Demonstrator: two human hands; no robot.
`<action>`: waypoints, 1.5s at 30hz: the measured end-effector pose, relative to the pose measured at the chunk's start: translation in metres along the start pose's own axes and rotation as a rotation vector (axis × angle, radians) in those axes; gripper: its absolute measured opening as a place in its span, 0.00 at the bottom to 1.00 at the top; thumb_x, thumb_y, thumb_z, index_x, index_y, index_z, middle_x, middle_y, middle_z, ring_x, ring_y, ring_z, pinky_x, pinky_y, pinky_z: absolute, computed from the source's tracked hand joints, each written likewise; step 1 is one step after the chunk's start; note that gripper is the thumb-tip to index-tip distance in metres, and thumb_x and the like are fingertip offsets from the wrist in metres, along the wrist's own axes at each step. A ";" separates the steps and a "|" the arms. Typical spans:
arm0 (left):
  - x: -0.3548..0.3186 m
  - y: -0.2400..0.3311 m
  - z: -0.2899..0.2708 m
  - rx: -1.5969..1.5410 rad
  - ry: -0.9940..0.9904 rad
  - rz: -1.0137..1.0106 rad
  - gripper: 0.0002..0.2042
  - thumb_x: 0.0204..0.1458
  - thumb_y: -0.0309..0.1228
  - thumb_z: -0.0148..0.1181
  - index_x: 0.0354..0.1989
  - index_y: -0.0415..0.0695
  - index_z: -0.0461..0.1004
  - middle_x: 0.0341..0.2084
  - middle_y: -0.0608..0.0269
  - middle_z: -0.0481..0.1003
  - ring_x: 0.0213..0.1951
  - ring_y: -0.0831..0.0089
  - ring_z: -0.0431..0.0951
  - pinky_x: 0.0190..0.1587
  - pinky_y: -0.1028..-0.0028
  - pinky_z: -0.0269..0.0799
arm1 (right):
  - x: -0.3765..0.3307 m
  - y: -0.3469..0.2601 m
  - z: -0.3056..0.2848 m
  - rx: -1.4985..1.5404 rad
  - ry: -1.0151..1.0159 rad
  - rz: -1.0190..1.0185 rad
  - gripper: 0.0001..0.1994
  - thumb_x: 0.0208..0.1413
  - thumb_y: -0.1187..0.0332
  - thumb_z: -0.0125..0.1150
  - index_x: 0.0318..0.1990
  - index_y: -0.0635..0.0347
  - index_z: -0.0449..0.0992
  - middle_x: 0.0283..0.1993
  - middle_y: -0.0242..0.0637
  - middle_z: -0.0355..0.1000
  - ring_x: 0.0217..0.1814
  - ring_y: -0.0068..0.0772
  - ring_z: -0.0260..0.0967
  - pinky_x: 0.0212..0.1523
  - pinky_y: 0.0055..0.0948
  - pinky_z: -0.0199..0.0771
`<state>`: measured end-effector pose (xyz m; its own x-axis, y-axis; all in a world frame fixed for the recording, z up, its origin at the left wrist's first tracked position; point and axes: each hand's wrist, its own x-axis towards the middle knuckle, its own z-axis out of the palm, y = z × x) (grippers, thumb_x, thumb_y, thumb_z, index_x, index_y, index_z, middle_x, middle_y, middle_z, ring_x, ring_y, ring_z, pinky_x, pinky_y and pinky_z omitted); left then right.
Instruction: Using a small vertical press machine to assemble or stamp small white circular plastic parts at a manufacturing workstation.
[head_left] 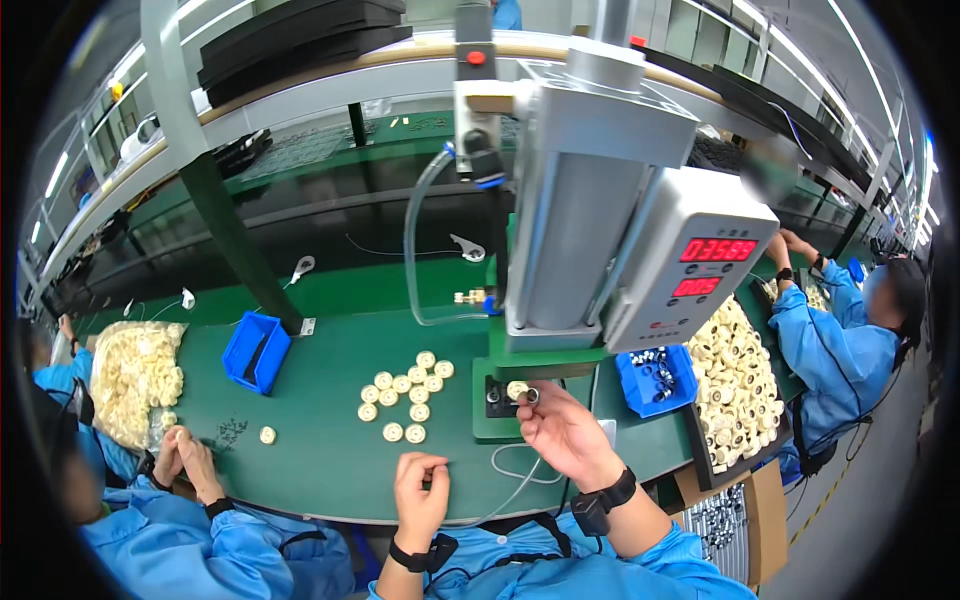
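On grn bench (325,425) btwn co-wkrs (845,335): cream pcs (402,384)

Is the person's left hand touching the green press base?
Apart: the head view shows bare tabletop between the left hand and the press base.

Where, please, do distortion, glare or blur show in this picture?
Head view: the green tabletop bows along its edge; head view: white ceiling tubes glare at left; head view: a blurred patch sits above the white rectangular display box; head view: the right hand and round cream plastic wheels look sharper.
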<state>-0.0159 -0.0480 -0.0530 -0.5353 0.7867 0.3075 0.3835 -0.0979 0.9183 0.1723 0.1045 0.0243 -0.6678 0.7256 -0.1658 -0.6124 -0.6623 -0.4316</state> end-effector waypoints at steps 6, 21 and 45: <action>-0.002 -0.005 -0.002 -0.011 -0.032 -0.007 0.06 0.51 0.18 0.61 0.37 0.39 0.80 0.36 0.56 0.74 0.38 0.65 0.75 0.38 0.72 0.75 | 0.028 0.015 -0.014 -1.092 0.231 -0.711 0.08 0.60 0.74 0.63 0.45 0.63 0.76 0.37 0.35 0.76 0.36 0.27 0.72 0.41 0.27 0.72; -0.003 -0.003 -0.001 0.020 -0.056 0.035 0.05 0.53 0.23 0.61 0.37 0.41 0.80 0.36 0.55 0.75 0.42 0.57 0.75 0.47 0.64 0.71 | 0.039 0.007 -0.009 -1.352 0.228 -1.062 0.12 0.53 0.75 0.70 0.44 0.62 0.76 0.35 0.36 0.78 0.33 0.30 0.76 0.36 0.29 0.74; -0.004 -0.023 0.005 0.084 0.002 0.098 0.04 0.55 0.20 0.59 0.36 0.42 0.79 0.33 0.61 0.74 0.34 0.70 0.74 0.36 0.73 0.70 | -0.077 -0.019 -0.078 -2.201 0.188 -0.780 0.24 0.60 0.58 0.61 0.57 0.69 0.72 0.63 0.55 0.69 0.68 0.58 0.64 0.65 0.50 0.63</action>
<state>-0.0187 -0.0463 -0.0762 -0.4939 0.7743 0.3955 0.4960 -0.1227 0.8596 0.2684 0.0760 -0.0233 -0.5104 0.7358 0.4451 0.6509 0.6688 -0.3593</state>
